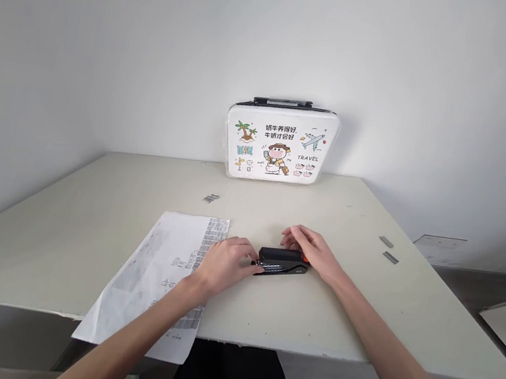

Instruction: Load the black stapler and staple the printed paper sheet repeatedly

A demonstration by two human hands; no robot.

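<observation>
A black stapler (284,262) with a small orange-red part at its right end lies on the table between my hands. My left hand (226,264) pinches its left end between thumb and fingers. My right hand (313,251) is at the right end, its fingers curled behind the stapler and its palm side against the orange-red part. Part of the right fingers' grip is hidden. Under my left forearm lies a printed paper sheet (150,263), its near edge hanging over the table's front edge.
Staple strips (211,198) lie beyond the paper, and two more strips (391,257) sit at the right side of the table (61,217). A white case (283,146) with cartoon prints stands upright against the back wall.
</observation>
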